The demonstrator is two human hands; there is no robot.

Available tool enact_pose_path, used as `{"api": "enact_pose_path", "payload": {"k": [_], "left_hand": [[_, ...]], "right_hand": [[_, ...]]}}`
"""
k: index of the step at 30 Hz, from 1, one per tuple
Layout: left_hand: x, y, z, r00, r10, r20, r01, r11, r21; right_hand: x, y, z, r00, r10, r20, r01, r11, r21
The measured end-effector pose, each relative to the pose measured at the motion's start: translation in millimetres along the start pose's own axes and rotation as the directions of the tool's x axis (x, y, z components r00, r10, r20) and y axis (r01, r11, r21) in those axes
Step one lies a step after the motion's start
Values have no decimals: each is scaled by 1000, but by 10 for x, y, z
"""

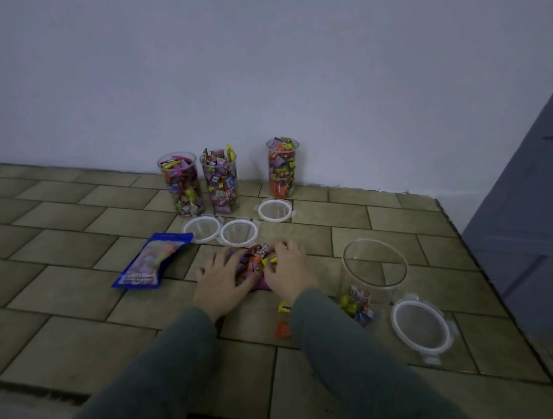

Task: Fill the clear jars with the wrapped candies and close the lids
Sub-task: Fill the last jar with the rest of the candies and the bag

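Observation:
A small heap of wrapped candies (pixel 255 263) lies on the tiled floor between my hands. My left hand (pixel 220 280) rests on its left side with spread fingers. My right hand (pixel 289 270) curls over the right side, fingers gripping candies. To the right stands a clear jar (pixel 374 264), open, with a few candies (pixel 358 306) at its bottom; its white-rimmed lid (pixel 421 326) lies beside it. Three tall clear jars (pixel 181 184) (pixel 220 181) (pixel 282 167) stand full of candies by the wall, uncovered, with three lids (pixel 201 229) (pixel 238 233) (pixel 275 210) lying in front of them.
A blue candy bag (pixel 150 261) lies flat to the left of the heap. Two loose candies, yellow (pixel 284 307) and orange (pixel 283 330), lie near my right sleeve. A white wall runs behind the jars; a grey-blue door (pixel 533 225) stands at the right.

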State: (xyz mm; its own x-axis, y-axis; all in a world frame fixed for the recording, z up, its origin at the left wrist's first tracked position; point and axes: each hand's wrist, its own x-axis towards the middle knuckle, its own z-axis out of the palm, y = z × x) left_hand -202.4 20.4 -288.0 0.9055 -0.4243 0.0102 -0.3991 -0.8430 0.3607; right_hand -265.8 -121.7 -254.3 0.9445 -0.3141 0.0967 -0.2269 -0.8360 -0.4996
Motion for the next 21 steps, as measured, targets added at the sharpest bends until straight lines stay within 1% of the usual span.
{"api": "enact_pose_path", "payload": {"k": [2, 4, 6, 8, 13, 15, 17, 21], "left_hand": [[39, -88, 27, 999, 18, 51, -21, 998, 59], [65, -138, 63, 996, 61, 68, -67, 993, 99], [86, -160, 89, 993, 108, 37, -112, 985, 132], [104, -155, 106, 988, 154, -8, -151, 976, 158], [145, -139, 137, 975, 217, -46, -211, 971, 114], [153, -129, 157, 968, 243, -58, -237, 967, 97], [146, -103, 162, 962, 264, -69, -258, 962, 83], [97, -12, 134, 971, 229, -68, -222, 970, 101]], "right_hand": [[120, 62, 119, 1000, 6, 15, -4, 994, -113], [234, 118, 225, 998, -29, 59, 40, 977, -210], [324, 143, 300, 988, -84, 131, 114, 964, -242], [373, 153, 353, 978, -121, 168, 164, 949, -271], [367, 230, 411, 990, -136, 46, 143, 939, -311], [361, 256, 411, 991, -136, 18, 134, 932, -338], [355, 260, 412, 992, -126, -7, 117, 937, -329], [349, 256, 438, 989, -150, -17, 136, 937, -321]]}}
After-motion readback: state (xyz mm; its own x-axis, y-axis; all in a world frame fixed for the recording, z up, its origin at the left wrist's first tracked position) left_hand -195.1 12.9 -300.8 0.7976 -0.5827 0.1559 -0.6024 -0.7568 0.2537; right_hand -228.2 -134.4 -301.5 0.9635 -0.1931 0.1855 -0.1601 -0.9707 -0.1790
